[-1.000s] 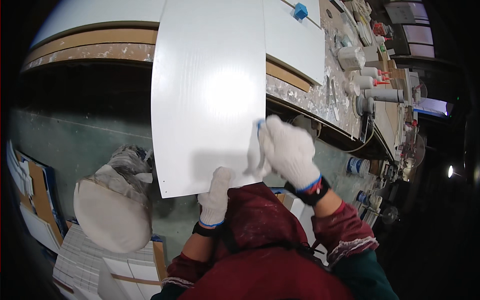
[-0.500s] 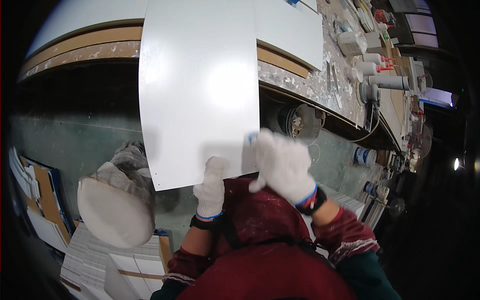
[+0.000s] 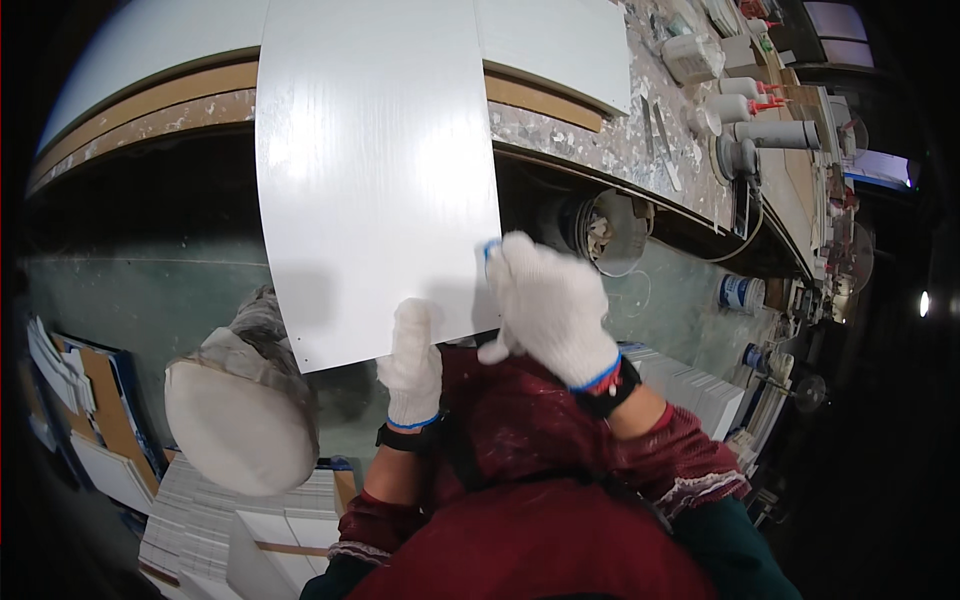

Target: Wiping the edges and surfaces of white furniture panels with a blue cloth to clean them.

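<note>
A long white panel (image 3: 370, 170) sticks out over the workbench edge toward me. My left hand (image 3: 412, 362), in a white knit glove, grips the panel's near edge from below. My right hand (image 3: 548, 300), also gloved, rests at the panel's near right corner with a small blue-and-white object pinched at the fingertips against that corner. What the object is cannot be told.
The speckled workbench (image 3: 610, 140) carries another white panel (image 3: 560, 40), white tubes and tools at the far right. Under the bench are a round bucket (image 3: 610, 232) and a small can (image 3: 740, 293). A stuffed white sack (image 3: 235, 410) and stacked panels (image 3: 200, 520) lie at lower left.
The panel has slid left and nearer in the view. Both hands stayed at its near edge, the left now closer under the right.
</note>
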`<state>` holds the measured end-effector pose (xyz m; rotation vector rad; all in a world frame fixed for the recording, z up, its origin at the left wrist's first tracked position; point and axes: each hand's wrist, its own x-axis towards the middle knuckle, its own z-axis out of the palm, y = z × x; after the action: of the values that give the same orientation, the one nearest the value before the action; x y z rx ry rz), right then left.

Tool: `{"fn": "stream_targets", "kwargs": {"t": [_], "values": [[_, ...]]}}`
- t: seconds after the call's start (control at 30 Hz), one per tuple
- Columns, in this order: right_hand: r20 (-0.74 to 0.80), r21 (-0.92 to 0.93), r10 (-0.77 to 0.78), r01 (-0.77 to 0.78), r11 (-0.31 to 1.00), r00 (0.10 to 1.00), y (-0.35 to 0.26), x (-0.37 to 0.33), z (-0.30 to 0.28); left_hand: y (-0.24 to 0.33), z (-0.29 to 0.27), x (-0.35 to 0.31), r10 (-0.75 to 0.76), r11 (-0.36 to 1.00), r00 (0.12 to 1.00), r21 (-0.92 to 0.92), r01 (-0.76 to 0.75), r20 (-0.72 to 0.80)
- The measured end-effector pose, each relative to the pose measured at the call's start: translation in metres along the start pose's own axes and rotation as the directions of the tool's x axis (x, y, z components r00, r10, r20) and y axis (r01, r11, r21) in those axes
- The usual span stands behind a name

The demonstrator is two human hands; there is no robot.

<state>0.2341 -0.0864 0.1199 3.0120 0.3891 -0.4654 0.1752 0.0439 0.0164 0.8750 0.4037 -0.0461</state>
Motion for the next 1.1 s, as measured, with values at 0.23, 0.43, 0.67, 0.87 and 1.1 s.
{"fn": "stream_targets", "kwargs": {"t": [0.23, 0.43, 0.67, 0.87, 1.1], "values": [[-0.183, 0.270, 0.156, -0.103, 0.957, 0.971, 0.012, 0.018, -0.001, 0.008, 0.014, -0.001, -0.040, 0.999, 0.999, -0.020, 0.040, 0.009], [-0.147, 0.116, 0.074, -0.057, 0.992, 0.986, 0.010, 0.021, 0.012, -0.004, -0.001, 0.003, -0.010, 0.999, 1.000, -0.049, 0.009, -0.017], [-0.170, 0.259, 0.133, -0.086, 0.962, 0.976, 0.016, 0.028, 0.002, -0.004, 0.003, 0.003, -0.030, 0.998, 0.998, -0.062, 0.034, 0.055], [-0.081, 0.150, 0.146, -0.132, 0.980, 0.986, 0.008, 0.033, -0.001, -0.011, -0.002, 0.007, 0.058, 0.998, 0.997, -0.017, -0.057, 0.055], [0.181, 0.334, 0.252, -0.301, 0.893, 0.951, 0.008, 0.026, -0.018, -0.004, 0.007, 0.002, 0.067, 0.997, 0.997, 0.027, -0.066, -0.028]]}}
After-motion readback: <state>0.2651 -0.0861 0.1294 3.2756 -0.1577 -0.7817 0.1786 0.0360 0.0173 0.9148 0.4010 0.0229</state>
